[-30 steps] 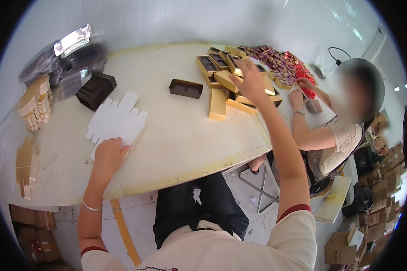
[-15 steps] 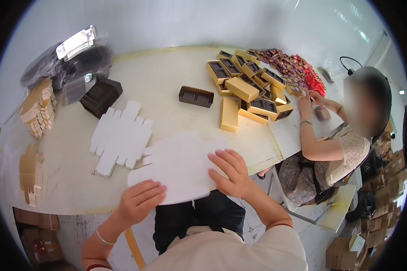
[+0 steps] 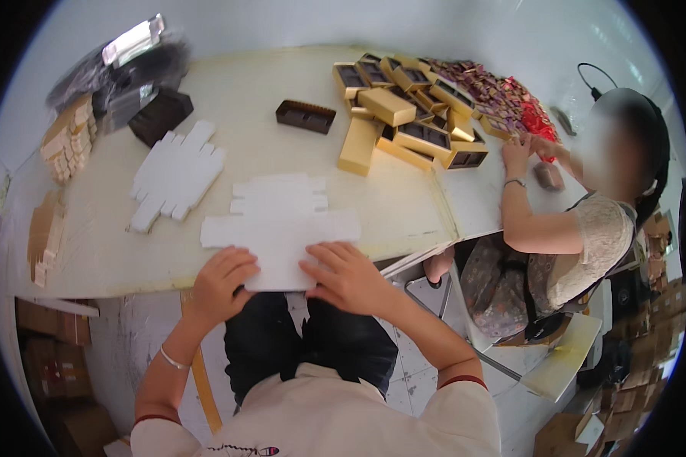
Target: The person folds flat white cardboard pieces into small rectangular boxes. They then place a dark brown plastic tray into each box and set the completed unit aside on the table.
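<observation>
A flat white carton blank (image 3: 278, 228) with slotted flaps lies at the table's near edge in front of me. My left hand (image 3: 225, 280) has its fingers over the blank's left near side and grips it there. On the opposite side, my right hand (image 3: 348, 278) holds the blank with curved fingers on top; the undersides of both hands are hidden. Further left lies a stack of similar white blanks (image 3: 177, 171). A brown plastic tray (image 3: 306, 116) sits beyond the blank, beside a heap of gold boxes with brown trays inside (image 3: 389, 107).
Gold carton blanks (image 3: 46, 232) and stacked pieces (image 3: 72, 145) line the left edge. Nested brown trays (image 3: 160, 116) stand by clear plastic bags (image 3: 141, 72). Small wrapped pieces (image 3: 480, 95) are piled at the far right, where a co-worker's hands (image 3: 520, 148) work.
The white blank has turned and settled so its flaps spread left, right and away from me. Both hands have moved to its near part and closer together. The view has shifted.
</observation>
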`<state>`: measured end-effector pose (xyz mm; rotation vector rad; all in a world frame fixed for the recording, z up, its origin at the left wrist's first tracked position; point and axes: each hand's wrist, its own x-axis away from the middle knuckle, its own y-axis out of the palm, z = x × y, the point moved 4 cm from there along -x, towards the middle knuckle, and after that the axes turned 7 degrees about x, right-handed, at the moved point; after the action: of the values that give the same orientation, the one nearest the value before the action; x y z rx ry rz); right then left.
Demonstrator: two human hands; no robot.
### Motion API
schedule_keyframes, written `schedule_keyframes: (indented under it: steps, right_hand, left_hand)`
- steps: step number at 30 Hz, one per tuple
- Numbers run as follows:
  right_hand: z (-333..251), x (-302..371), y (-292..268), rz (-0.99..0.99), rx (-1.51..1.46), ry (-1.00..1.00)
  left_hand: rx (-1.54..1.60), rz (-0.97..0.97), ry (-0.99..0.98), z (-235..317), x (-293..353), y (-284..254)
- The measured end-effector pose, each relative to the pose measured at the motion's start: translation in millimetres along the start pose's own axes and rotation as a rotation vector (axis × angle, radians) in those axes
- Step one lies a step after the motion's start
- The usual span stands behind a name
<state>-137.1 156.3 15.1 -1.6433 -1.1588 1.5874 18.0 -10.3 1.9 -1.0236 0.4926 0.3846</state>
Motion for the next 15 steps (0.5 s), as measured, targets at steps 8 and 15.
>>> schedule_keyframes:
  steps: [8, 15]
  right_hand:
    - [-2.0, 2.7, 7.0, 0.091, -0.011, 0.029]
    - [58.6, -34.1, -46.9, 0.359, 0.18, 0.207]
  left_hand:
    - [0.004, 0.045, -0.008, -0.3, 5.1, 3.0]
    - [-0.064, 0.063, -0.018, 0.6, 2.6, 6.9]
